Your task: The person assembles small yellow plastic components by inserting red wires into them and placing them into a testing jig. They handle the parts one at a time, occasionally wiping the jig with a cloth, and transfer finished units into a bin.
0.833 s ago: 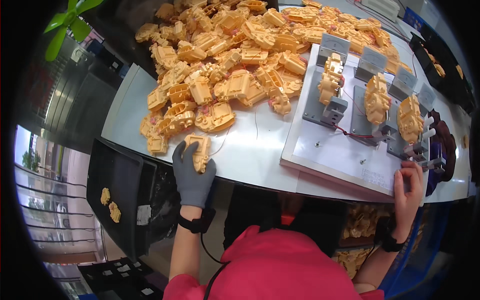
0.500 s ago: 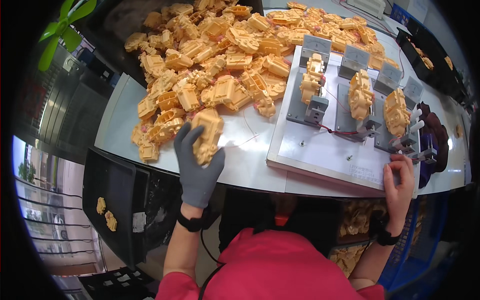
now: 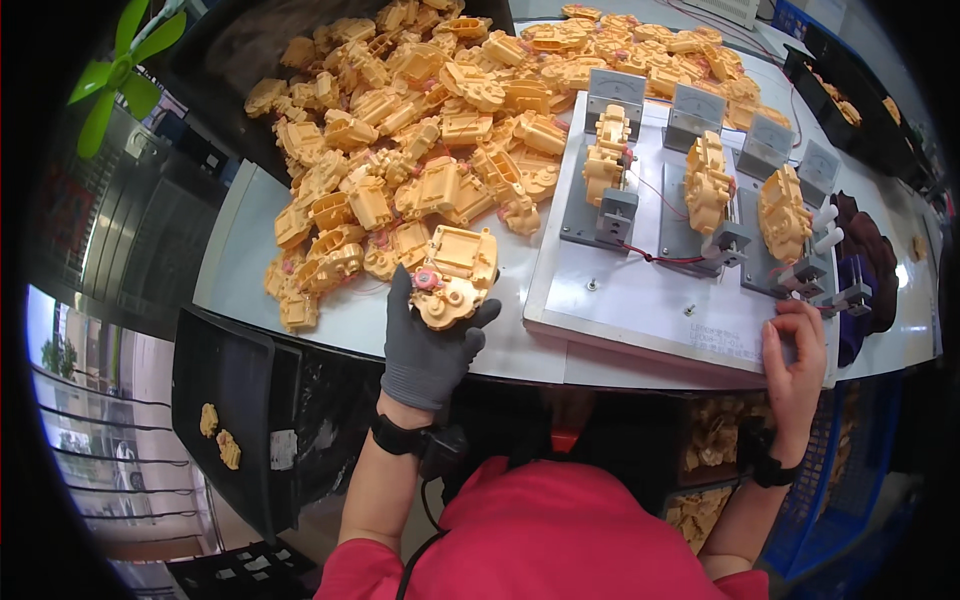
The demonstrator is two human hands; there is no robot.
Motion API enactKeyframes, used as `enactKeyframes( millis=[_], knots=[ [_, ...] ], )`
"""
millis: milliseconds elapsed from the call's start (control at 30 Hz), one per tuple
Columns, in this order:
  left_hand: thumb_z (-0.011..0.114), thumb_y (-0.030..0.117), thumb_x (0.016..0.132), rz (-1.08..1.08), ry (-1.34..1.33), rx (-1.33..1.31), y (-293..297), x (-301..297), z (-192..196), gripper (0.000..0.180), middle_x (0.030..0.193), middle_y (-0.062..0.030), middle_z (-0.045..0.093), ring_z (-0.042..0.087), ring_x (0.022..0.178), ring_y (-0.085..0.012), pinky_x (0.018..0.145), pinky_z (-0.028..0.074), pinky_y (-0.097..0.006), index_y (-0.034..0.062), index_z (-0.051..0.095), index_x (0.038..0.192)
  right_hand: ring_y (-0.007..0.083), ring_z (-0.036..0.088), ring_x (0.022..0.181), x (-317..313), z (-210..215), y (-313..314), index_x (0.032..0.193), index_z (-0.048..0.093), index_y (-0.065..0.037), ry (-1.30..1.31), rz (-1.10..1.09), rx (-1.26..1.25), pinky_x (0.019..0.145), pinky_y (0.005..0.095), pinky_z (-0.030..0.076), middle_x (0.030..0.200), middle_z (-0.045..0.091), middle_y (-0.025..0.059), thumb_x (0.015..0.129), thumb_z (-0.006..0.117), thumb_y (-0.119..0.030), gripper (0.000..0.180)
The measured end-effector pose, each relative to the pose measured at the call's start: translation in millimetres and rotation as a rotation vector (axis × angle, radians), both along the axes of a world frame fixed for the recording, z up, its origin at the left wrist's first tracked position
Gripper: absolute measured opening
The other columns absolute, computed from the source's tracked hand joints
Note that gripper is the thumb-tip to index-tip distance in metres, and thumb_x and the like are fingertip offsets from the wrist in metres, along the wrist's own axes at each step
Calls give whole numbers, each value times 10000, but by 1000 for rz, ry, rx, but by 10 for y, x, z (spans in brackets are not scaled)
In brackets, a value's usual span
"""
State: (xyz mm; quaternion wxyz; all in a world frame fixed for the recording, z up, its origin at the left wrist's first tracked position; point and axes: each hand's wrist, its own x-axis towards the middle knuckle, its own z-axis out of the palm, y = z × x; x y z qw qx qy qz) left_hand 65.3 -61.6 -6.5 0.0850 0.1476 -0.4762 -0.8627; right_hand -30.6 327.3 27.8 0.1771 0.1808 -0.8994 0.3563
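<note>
My left hand (image 3: 430,345), in a grey glove, is closed around a yellow-orange plastic gearbox housing (image 3: 458,268) with a small pink-red round part on its left side. It holds this housing above the table's front edge, facing up. My bare right hand (image 3: 795,345) rests at the front right corner of a white test board (image 3: 640,335). Its fingers are bent and a little apart, by a small metal clamp block (image 3: 803,278), with nothing visible in them. Three similar housings (image 3: 707,185) stand in grey fixtures on the board, in front of box-shaped panel meters (image 3: 697,112).
A large heap of yellow-orange housings (image 3: 440,125) covers the table's left and back. A black crate (image 3: 240,400) with two pieces stands below left. Dark cloth (image 3: 870,260) lies right of the board. A green fan (image 3: 122,72) is at the upper left; black bins (image 3: 860,120) stand far right.
My left hand has moved slightly right, and the housing in it has turned to show its broad face and the pink-red part. My right hand stays at the board's corner.
</note>
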Motion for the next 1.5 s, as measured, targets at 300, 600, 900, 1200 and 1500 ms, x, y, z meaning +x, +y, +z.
enactKeyframes(
  millis=[300,600,900,1200,1500],
  knots=[
    [555,405,996,36,-104,189,59,44,197,548,1273,-98,613,660,1058,-251,762,574,-321,83,456,1428,256,618,954,6,-3,-9,908,597,34,-11,-8,-2,877,336,484,1103,618,146,899,656,-34,90],
    [767,70,780,285,-41,-1563,82,-91,-119,730,1428,-195,404,482,1314,-363,1073,453,-414,149,467,1441,259,614,953,6,3,-13,909,595,31,-12,-15,3,881,337,482,1108,616,147,904,649,-38,88],
    [841,172,773,343,-60,-1475,25,-203,-429,865,1430,-197,469,496,1321,-370,1057,475,-436,93,372,1496,277,604,985,2,3,-16,903,590,31,-34,-25,15,901,341,469,1101,615,152,895,654,-42,97],
    [789,196,837,432,4,-1578,33,-153,-498,788,1470,-200,458,467,1326,-385,1108,381,-486,26,378,1487,270,567,980,22,46,-2,900,586,13,-54,-6,46,923,347,428,1015,577,118,901,638,-48,80],
    [801,24,752,493,288,-1638,284,122,-282,536,1258,-153,533,541,1178,-340,1008,461,-432,63,602,1248,260,557,991,41,140,43,935,611,15,-81,3,161,922,333,421,1000,558,105,896,649,-42,78]
  ],
)
